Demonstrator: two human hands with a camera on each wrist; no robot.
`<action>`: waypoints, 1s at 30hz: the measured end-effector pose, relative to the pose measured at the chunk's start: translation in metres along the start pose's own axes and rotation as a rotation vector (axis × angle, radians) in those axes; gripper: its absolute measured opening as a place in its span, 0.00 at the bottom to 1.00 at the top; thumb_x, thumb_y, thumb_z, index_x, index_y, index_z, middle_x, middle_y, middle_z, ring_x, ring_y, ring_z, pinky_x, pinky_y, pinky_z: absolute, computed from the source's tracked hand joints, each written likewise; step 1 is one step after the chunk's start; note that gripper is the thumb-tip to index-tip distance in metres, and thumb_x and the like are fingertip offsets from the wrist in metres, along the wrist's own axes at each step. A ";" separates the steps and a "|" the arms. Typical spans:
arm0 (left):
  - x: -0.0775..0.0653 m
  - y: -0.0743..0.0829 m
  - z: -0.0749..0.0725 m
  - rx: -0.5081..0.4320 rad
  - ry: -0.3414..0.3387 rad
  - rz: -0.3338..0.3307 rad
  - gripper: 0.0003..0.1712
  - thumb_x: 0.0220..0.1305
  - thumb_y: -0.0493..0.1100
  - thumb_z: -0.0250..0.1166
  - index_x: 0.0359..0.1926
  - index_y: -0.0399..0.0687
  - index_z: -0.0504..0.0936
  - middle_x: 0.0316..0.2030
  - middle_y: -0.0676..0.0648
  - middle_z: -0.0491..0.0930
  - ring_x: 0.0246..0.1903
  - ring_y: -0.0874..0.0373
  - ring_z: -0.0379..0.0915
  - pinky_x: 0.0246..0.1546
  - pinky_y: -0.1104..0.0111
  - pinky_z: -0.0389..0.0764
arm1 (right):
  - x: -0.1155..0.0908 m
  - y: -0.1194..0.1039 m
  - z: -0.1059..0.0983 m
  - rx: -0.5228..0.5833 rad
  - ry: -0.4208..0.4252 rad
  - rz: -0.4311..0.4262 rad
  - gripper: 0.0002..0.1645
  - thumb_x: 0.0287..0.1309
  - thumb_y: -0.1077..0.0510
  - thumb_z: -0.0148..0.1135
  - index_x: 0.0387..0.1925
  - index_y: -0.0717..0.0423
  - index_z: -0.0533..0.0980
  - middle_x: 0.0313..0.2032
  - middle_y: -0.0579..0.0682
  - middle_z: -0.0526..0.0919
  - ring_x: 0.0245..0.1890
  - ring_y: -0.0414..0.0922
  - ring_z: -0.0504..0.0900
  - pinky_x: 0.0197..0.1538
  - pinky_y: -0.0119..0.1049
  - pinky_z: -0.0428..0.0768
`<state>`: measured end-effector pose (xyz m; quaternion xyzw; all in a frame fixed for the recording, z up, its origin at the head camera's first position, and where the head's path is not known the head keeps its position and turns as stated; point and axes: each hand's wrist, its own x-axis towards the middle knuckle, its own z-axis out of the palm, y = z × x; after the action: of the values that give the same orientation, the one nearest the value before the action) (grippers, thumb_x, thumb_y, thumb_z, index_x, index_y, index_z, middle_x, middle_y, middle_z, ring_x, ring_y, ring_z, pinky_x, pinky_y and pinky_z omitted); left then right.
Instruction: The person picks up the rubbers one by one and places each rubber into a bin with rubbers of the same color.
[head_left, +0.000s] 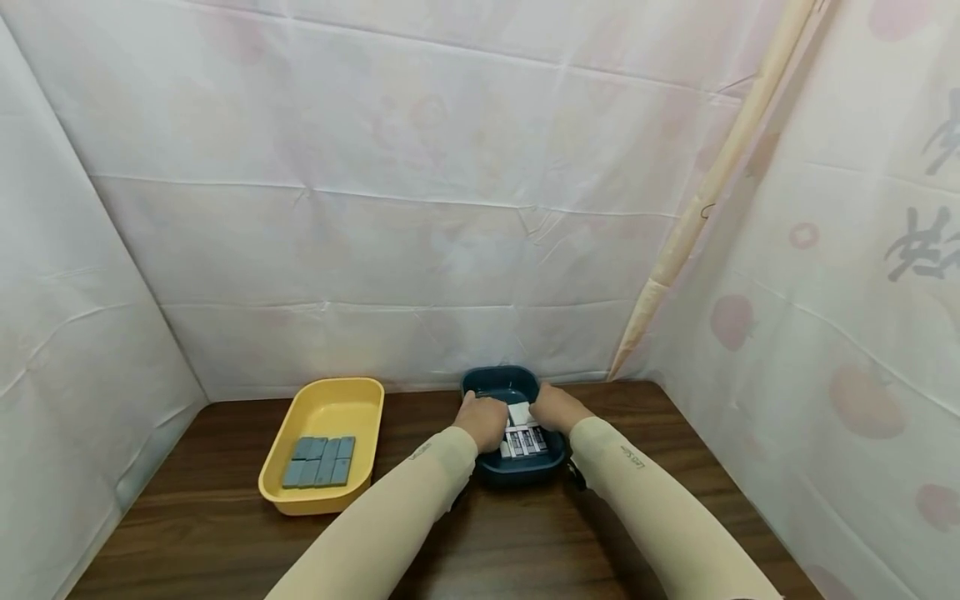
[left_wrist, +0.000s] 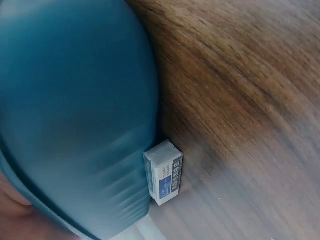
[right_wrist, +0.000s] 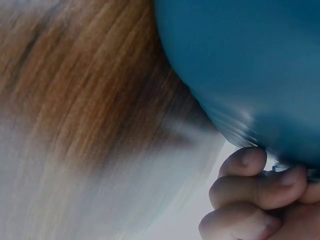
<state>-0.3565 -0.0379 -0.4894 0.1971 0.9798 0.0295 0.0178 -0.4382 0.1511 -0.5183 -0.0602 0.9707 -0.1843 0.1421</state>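
Note:
A dark blue basin point(head_left: 501, 477) stands on the table, with white erasers point(head_left: 527, 442) in printed sleeves lined up inside. My left hand point(head_left: 483, 421) reaches over its left rim, beside the erasers; in the left wrist view, only a bit of that hand shows behind the rim. From the other side my right hand point(head_left: 557, 408) bends over the right rim, close to the upper erasers. Its curled fingers point(right_wrist: 240, 187) lie against the basin's edge in the right wrist view. I cannot tell what either hand holds. One sleeved eraser point(left_wrist: 165, 172) sits outside, against the basin's wall.
To the left stands a yellow tray point(head_left: 341, 396) holding several grey-blue blocks point(head_left: 318, 462) set in two rows. Both containers rest on a dark wooden table point(head_left: 510, 542). Pale printed sheets point(head_left: 420, 250) hang close behind the table and along its sides.

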 end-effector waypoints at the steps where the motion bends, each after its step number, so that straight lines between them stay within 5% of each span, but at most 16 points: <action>1: 0.000 0.000 0.000 -0.001 -0.010 0.005 0.12 0.82 0.38 0.66 0.37 0.55 0.90 0.39 0.51 0.92 0.42 0.57 0.84 0.72 0.49 0.72 | 0.002 0.001 0.001 0.000 -0.002 0.004 0.45 0.83 0.51 0.55 0.87 0.73 0.56 0.83 0.71 0.69 0.80 0.66 0.74 0.80 0.63 0.75; 19: -0.002 0.000 0.002 -0.104 -0.054 0.006 0.12 0.80 0.40 0.64 0.38 0.52 0.91 0.47 0.49 0.94 0.47 0.56 0.85 0.71 0.46 0.70 | -0.017 -0.004 -0.005 0.011 -0.012 0.005 0.47 0.84 0.51 0.53 0.88 0.73 0.52 0.86 0.71 0.62 0.85 0.67 0.68 0.84 0.64 0.69; 25: 0.002 -0.009 0.006 -0.097 0.021 0.017 0.11 0.80 0.39 0.64 0.47 0.51 0.94 0.49 0.49 0.91 0.48 0.53 0.83 0.62 0.48 0.73 | -0.016 -0.006 -0.005 0.014 -0.012 0.016 0.46 0.84 0.51 0.53 0.88 0.74 0.53 0.85 0.71 0.64 0.84 0.66 0.70 0.83 0.64 0.71; 30: -0.006 -0.025 -0.007 -0.069 0.129 -0.020 0.14 0.75 0.39 0.69 0.56 0.50 0.95 0.51 0.48 0.87 0.53 0.50 0.80 0.59 0.51 0.77 | -0.015 -0.006 -0.004 0.036 -0.016 0.034 0.46 0.84 0.51 0.54 0.88 0.73 0.53 0.85 0.71 0.64 0.83 0.66 0.70 0.83 0.65 0.71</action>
<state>-0.3606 -0.0636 -0.4841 0.1843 0.9792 0.0757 -0.0381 -0.4250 0.1498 -0.5084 -0.0423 0.9669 -0.1989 0.1540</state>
